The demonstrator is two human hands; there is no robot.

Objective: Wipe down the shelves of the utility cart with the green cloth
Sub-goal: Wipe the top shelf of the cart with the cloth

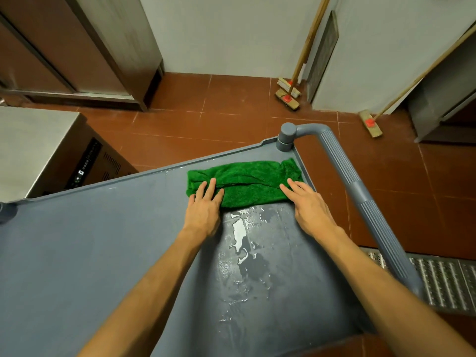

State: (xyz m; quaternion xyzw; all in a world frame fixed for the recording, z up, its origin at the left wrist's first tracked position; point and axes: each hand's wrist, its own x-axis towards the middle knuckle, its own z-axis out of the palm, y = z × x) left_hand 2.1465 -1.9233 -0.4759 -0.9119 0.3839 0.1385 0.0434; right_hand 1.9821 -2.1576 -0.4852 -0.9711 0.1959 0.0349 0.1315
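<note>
A folded green cloth [247, 180] lies on the grey top shelf [90, 253] of the utility cart, close to its far right corner. My left hand [204, 207] presses flat on the cloth's left end with straight fingers. My right hand [307, 204] presses flat on its right end the same way. A wet streak with small puddles [242, 243] runs on the shelf between my forearms, from the cloth back toward me.
The cart's grey handle bar [360, 191] runs along the right side from a corner post [287, 136]. Brooms [288, 95] lean on the wall beyond. A steel counter [33, 143] stands left, a metal floor grate [438, 282] right, on red floor tiles.
</note>
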